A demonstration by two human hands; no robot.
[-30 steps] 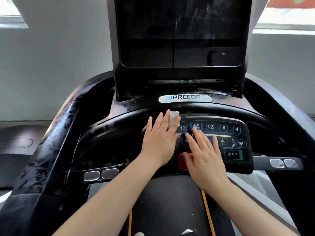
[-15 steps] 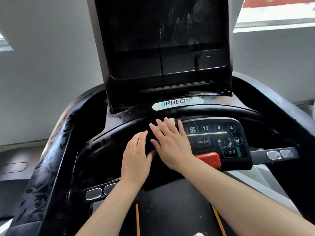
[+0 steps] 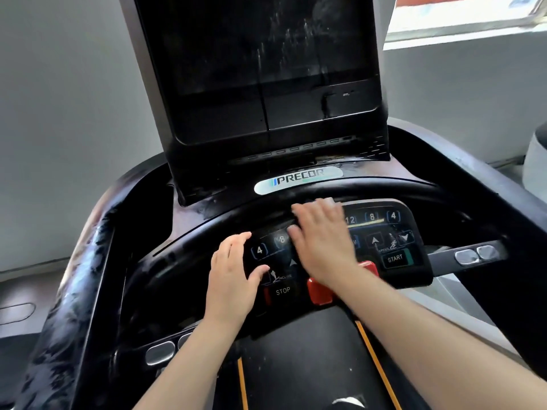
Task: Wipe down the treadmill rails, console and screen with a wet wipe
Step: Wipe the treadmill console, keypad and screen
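Right, head view only. Both hands on the treadmill console (image 3: 411, 232). Right hand (image 3: 322, 241) lies flat over the middle of the keypad, fingers (image 3: 307, 211) straight and close together, tips up at the curved front bar (image 3: 384, 187). Motion-blurred. A pale sliver at the fingertips, likely the wet wipe (image 3: 333, 200), pressed under the palm; can't tell more. Left hand (image 3: 233, 279) rests on the console's left edge, fingers loosely together, thumb (image 3: 260, 272) splayed toward the STOP button (image 3: 282, 291); holds nothing visible. Red safety key (image 3: 318, 291) sits just under the right wrist. START button (image 3: 395, 258) uncovered, right of that hand. Screen (image 3: 257, 45) above is dark, streaked with smears. PRECOR badge (image 3: 299, 176) below it. Left rail (image 3: 68, 306) glossy, blotchy. Treadmill belt (image 3: 302, 365) between the forearms.
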